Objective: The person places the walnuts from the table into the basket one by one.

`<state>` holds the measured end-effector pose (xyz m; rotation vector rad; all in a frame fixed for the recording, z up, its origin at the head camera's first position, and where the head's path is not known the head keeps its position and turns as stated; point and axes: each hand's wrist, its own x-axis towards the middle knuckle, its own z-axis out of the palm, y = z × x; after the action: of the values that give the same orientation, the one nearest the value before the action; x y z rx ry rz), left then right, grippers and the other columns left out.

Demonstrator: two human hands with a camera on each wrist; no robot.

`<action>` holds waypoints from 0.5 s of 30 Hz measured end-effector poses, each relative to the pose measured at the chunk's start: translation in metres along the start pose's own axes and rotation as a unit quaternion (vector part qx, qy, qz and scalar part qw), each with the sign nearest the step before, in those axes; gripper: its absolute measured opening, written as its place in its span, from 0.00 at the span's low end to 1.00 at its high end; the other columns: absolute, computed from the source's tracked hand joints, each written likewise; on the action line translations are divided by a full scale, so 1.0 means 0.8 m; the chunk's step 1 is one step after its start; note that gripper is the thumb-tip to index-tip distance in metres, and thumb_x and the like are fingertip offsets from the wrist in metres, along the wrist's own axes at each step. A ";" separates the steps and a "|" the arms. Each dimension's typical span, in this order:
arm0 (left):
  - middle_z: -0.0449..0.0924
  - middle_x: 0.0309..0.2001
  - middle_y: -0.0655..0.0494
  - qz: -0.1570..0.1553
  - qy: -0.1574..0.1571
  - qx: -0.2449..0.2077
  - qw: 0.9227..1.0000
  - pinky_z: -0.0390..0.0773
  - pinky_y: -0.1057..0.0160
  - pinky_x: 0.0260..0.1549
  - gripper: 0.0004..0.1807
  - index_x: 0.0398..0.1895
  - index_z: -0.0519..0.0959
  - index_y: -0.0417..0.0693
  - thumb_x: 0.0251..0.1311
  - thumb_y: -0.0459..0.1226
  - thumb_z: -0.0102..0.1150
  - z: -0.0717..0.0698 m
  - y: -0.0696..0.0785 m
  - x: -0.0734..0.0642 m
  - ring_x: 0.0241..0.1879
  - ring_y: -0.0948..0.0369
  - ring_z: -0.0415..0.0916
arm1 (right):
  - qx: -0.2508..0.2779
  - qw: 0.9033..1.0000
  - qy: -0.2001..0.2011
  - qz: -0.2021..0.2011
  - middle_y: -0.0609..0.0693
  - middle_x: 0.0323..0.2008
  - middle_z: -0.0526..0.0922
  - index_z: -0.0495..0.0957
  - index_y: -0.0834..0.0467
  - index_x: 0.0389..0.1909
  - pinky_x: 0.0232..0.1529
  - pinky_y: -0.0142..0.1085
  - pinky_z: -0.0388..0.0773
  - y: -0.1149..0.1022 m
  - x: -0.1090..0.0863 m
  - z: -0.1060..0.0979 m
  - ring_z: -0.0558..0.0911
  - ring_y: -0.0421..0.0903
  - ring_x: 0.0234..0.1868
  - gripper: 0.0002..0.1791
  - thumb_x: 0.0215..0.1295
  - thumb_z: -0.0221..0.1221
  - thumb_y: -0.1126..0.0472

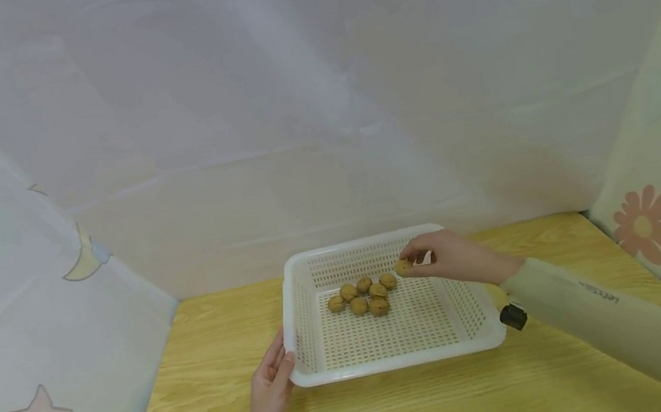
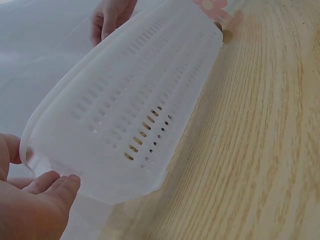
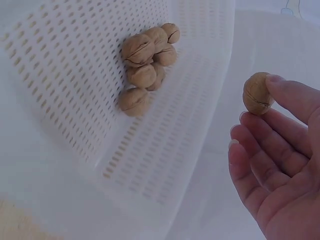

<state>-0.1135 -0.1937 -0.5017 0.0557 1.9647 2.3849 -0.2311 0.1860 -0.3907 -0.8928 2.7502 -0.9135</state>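
A white plastic basket (image 1: 396, 363) with slotted walls stands on the wooden table, several walnuts (image 1: 358, 305) gathered in its left and back part. My left hand (image 1: 269, 390) grips the rim at the front left corner, thumb over the edge; in the left wrist view the fingers (image 2: 59, 186) curl beneath the rim. Between thumb and fingertips my right hand (image 1: 444, 256) pinches one walnut (image 3: 257, 93), held above the basket's back right part. In the right wrist view that walnut shows outside the rim, apart from the pile (image 3: 141, 75).
The wooden table (image 1: 206, 402) reaches around the basket. Behind it hangs a pale sheet (image 1: 301, 189), with printed cloths at both sides. A black device (image 1: 513, 317) sits under the right wrist. Past the basket's far corner lies a small round brown thing (image 2: 227, 36).
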 end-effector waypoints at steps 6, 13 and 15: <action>0.57 0.79 0.38 0.001 0.002 0.004 1.000 0.75 0.63 0.65 0.33 0.81 0.54 0.36 0.80 0.36 0.51 0.000 0.000 0.000 0.68 0.65 0.72 | 0.012 1.000 -0.009 -0.016 0.43 0.43 0.87 0.85 0.56 0.54 0.44 0.38 0.85 0.006 0.034 0.022 0.83 0.40 0.42 0.14 0.71 0.68 0.57; 0.58 0.79 0.39 0.000 0.002 0.007 1.000 0.74 0.63 0.65 0.33 0.81 0.55 0.36 0.80 0.36 0.51 0.000 -0.001 0.000 0.70 0.61 0.69 | 0.020 0.999 -0.025 0.005 0.47 0.46 0.89 0.86 0.57 0.54 0.45 0.40 0.85 0.015 0.061 0.046 0.84 0.43 0.44 0.15 0.71 0.67 0.56; 0.57 0.79 0.39 -0.002 0.002 0.009 1.000 0.74 0.63 0.65 0.33 0.81 0.54 0.37 0.80 0.37 0.51 0.000 -0.002 0.000 0.71 0.58 0.68 | 0.022 0.999 -0.033 0.012 0.48 0.48 0.88 0.85 0.58 0.55 0.46 0.40 0.85 0.019 0.069 0.054 0.84 0.44 0.45 0.16 0.71 0.67 0.56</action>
<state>-0.1134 -0.1937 -0.5030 0.0494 1.9870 2.3667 -0.2721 0.1428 -0.4307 -0.8655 2.6684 -0.9195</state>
